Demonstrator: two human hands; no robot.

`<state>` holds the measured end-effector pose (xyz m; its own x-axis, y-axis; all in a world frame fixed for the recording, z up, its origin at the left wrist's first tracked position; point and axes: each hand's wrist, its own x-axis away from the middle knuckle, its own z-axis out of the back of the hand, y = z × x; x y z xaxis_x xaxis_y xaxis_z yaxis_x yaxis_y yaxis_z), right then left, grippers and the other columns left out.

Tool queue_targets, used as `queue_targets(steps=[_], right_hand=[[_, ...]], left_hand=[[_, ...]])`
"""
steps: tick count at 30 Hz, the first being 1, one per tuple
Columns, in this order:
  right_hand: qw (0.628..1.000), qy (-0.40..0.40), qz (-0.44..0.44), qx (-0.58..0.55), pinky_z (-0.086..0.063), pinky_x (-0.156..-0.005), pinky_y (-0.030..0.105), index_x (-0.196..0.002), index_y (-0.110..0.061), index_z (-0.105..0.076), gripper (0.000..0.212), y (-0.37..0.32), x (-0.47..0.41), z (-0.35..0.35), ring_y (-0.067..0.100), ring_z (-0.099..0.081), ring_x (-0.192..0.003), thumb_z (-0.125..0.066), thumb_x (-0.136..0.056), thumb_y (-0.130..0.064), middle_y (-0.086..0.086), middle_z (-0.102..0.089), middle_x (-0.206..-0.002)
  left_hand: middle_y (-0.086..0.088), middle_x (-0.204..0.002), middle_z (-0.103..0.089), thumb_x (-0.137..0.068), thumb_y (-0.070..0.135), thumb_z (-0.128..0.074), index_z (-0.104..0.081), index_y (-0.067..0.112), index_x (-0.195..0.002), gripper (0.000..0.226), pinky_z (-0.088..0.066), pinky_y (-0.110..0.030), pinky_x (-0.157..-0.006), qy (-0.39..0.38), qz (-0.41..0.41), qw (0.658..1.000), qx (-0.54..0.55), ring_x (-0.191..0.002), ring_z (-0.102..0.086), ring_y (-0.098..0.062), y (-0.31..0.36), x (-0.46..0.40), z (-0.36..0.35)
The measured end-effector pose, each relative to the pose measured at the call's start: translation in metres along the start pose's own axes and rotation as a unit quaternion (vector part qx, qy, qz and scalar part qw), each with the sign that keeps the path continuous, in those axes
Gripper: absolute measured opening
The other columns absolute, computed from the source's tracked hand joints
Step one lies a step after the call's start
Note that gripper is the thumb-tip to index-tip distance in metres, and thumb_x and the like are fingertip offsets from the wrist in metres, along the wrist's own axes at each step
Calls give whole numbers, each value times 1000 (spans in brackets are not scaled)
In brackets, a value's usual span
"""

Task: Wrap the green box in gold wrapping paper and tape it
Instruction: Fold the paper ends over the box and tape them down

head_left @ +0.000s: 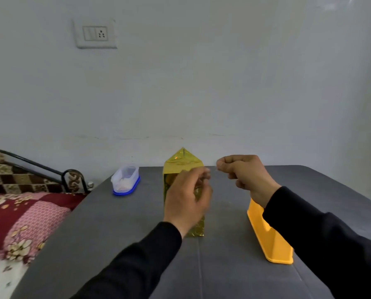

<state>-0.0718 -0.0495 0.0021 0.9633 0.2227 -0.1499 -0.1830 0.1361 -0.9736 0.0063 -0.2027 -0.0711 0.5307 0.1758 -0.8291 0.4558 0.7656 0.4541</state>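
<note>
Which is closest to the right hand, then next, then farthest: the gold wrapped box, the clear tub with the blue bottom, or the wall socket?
From the right hand, in the head view:
1. Gold wrapped box, just to its left on the table.
2. Clear tub, farther left near the table's edge.
3. Wall socket, high on the wall.

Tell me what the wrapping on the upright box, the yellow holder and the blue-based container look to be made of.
Gold wrapping: seemingly metallic foil paper, glossy, with bright glints and fine creases.
Yellow holder: likely moulded plastic, smooth, matte, evenly coloured.
Container: apparently plastic, with a cloudy see-through cover on a blue base.
</note>
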Motion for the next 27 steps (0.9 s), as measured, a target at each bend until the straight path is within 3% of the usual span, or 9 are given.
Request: queue_targets(steps=[5,8,10,12,14,16,18,22,27], right_hand=[[999,-10,-47,8,-39,-50,25,-86,-17,-80,4,-17,-17,-29,19,-49,-72,-83,-86,-19,6,-67,-86],[998,-9,-47,28,-41,-51,24,-89,-17,-79,3,-27,-25,-41,18,-49,-73,-81,-88,-20,6,-70,-96],[998,-12,-38,49,-41,-51,25,-88,-17,-79,1,-33,-29,-46,18,-49,-73,-79,-88,-19,7,-69,-97],[997,-16,-30,67,-40,-50,25,-88,-16,-78,1,-37,-31,-49,19,-48,-72,-78,-88,-16,7,-67,-96],[996,-24,-27,81,-39,-49,24,-88,-15,-78,5,-39,-34,-49,20,-46,-70,-76,-88,-11,7,-68,-95],[994,-37,-28,101,-38,-47,23,-88,-15,-79,11,-40,-37,-48,19,-45,-68,-73,-85,-6,6,-69,-94],[991,-42,-39,125,-36,-46,22,-90,-13,-79,12,-41,-42,-49,19,-43,-67,-73,-82,-6,9,-71,-95],[985,-52,-65,150,-34,-44,20,-93,-5,-77,15,-39,-47,-52,15,-40,-57,-78,-81,-14,13,-77,-99],[980,-61,-52,180,-30,-41,18,-85,-2,-77,16,-36,-47,-56,16,-39,-53,-81,-74,-12,5,-69,-71]], left_hand=[[12,-102,-65,-94,18,-61,-62,24,-116,23,-50,-29,-80,60,36,996,-60,-99,-54,-10,-19,-47,39],[8,-122,-60,-93,23,-63,-58,23,-127,34,-41,-29,-92,24,168,984,-50,-117,-49,-16,-35,-65,45],[3,-137,-52,-94,29,-64,-51,22,-138,47,-40,-28,-94,-16,277,961,-10,-119,-51,-14,-43,-70,48],[2,-142,-49,-96,34,-64,-46,20,-144,54,-43,-25,-89,-60,367,925,73,-111,-57,-10,-45,-68,49],[0,-137,-56,-98,38,-61,-54,18,-135,43,-43,-28,-88,-82,409,901,121,-117,-57,-17,-45,-63,49],[-3,-115,-64,-101,36,-57,-62,23,-103,14,-42,-31,-86,-61,432,885,159,-111,-57,-21,-43,-59,47],[1,-99,-60,-102,34,-55,-55,29,-85,18,-40,-32,-88,-53,440,879,175,-101,-54,-20,-39,-57,45],[-1,-102,-60,-102,33,-54,-56,28,-85,18,-43,-31,-79,-54,431,884,174,-95,-55,-18,-36,-56,44],[-2,-101,-60,-102,35,-55,-56,28,-85,19,-43,-36,-89,-58,433,881,182,-96,-55,-20,-39,-55,46]])
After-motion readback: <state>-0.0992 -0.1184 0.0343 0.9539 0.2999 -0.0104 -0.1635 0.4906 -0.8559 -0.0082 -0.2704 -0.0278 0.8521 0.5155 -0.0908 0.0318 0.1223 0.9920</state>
